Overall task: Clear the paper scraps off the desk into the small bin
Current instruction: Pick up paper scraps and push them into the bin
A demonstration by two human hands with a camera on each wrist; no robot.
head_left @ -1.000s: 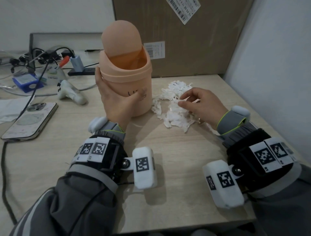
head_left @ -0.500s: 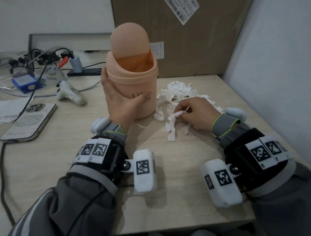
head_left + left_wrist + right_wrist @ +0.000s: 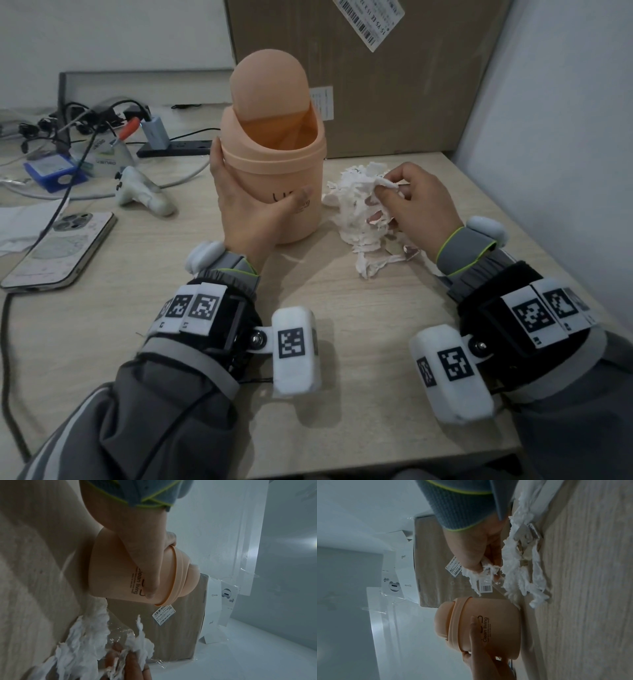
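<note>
A small peach bin (image 3: 274, 164) with a swing lid tipped open stands on the wooden desk (image 3: 342, 342). My left hand (image 3: 253, 209) grips the bin (image 3: 120, 574) around its side, thumb across the printed front. To the right of the bin (image 3: 496, 626) lies a heap of white paper scraps (image 3: 359, 219). My right hand (image 3: 411, 202) is in the heap and pinches a bunch of scraps (image 3: 481, 572) between thumb and fingers, lifted slightly off the desk. The paper scraps (image 3: 82, 649) show at the bottom of the left wrist view.
A large cardboard box (image 3: 376, 75) stands behind the bin against the wall. At left lie a phone (image 3: 61, 246) on a cable, a white controller (image 3: 144, 195), a blue box (image 3: 51, 171) and tangled cables. A white wall (image 3: 565, 137) closes the right side.
My right hand moved from the near edge of the heap up into it and raised a bunch of scraps. The bin shifted slightly in my left hand's grip.
</note>
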